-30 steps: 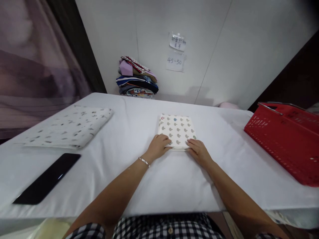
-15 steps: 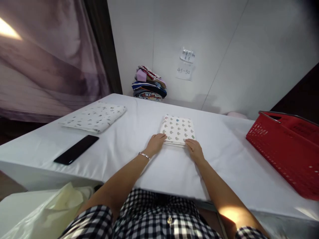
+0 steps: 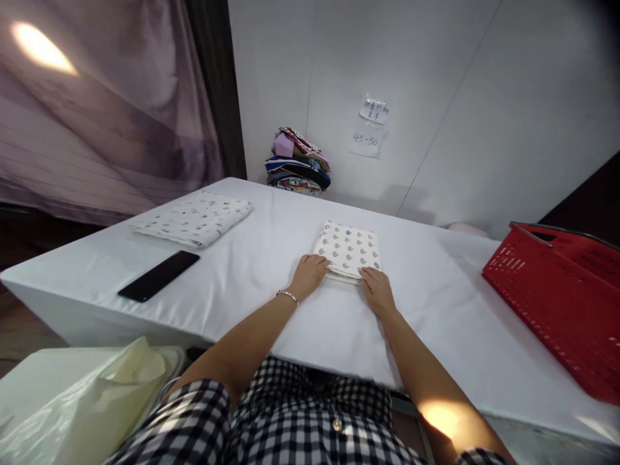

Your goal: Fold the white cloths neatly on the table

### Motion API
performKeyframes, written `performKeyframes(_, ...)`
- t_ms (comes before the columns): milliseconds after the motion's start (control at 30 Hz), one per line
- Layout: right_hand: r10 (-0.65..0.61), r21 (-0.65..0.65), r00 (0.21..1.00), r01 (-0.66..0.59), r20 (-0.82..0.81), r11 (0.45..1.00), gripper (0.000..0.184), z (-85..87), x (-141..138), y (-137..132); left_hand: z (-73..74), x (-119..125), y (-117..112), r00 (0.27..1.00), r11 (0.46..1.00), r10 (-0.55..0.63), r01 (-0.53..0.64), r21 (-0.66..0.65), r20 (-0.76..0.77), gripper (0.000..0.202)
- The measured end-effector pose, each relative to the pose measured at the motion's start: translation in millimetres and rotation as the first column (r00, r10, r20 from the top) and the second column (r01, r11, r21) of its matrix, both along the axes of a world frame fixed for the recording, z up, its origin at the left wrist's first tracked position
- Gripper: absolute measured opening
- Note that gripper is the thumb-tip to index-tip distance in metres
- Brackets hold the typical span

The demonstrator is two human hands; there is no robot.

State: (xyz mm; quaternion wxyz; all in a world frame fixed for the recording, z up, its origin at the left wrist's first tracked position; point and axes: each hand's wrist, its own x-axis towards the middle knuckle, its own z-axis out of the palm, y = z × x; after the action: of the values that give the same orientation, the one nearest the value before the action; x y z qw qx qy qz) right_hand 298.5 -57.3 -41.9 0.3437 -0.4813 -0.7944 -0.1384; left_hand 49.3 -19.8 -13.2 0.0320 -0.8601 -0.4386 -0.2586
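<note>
While a black phone [image 3: 159, 276] lies well left of the folded patterned cloth [image 3: 349, 245] on the white table [image 3: 436, 310], the left hand [image 3: 309, 274] rests flat and unclenched on its near left corner, the right hand [image 3: 376, 290] likewise on its near right corner, and a red basket [image 3: 557, 303] sits well right of it.

Soft even indoor light, sun patches on far-left curtain [image 3: 41, 48] and near right forearm [image 3: 436, 416], fisheye-bent edges, dark far-right corner

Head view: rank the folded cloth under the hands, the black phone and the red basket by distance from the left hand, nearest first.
1. Folded cloth: touching, under the left hand fingertips.
2. Black phone: off to the left, apart.
3. Red basket: far right, beyond the right hand.
</note>
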Motion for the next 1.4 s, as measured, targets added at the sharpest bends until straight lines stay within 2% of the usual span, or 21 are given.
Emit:
performKeyframes(167,-0.008,0.016,0.999,0.007,0.035,1.000,0.033,3.1,-2,0,1.8,-2,1,0.999,0.998,0.044,-0.043,0.049,-0.005,0.031)
performKeyframes(367,-0.019,0.018,1.000,0.019,-0.007,1.000,0.029,9.9,-5,-3,3.4,-7,9,0.996,0.992,0.070,-0.075,0.101,0.052,0.034)
performKeyframes(667,-0.036,-0.030,0.999,0.037,0.024,0.999,0.025,5.8,-5,3,-1.9,-10,9,0.998,0.994,0.059,-0.062,0.093,0.031,0.024)
performKeyframes(833,-0.029,-0.034,0.999,0.030,0.023,0.999,0.025,9.3,-8,0,1.6,-13,7,0.992,0.987,0.106,-0.113,0.111,0.069,0.025)
performKeyframes(1033,-0.006,-0.084,1.000,0.007,0.017,0.996,0.026,8.7,-8,1,-1.2,-13,4,0.989,0.988,0.149,-0.148,-0.049,0.004,0.026)
performKeyframes(1133,-0.001,-0.093,1.000,0.002,0.009,0.996,0.028,6.0,-7,2,-2.6,-13,1,0.987,0.984,0.156,-0.152,-0.093,0.038,0.028)
performKeyframes(1267,-0.002,-0.080,1.000,0.002,0.005,0.997,0.029,4.1,-6,1,-4.4,-16,-2,0.956,0.971,0.192,-0.152,-0.182,0.223,0.031)
performKeyframes(1400,-0.003,-0.084,1.000,0.006,0.029,0.996,0.030,4.3,-9,-1,-1.9,-17,1,0.818,0.915,0.342,-0.178,-0.361,0.463,0.023)
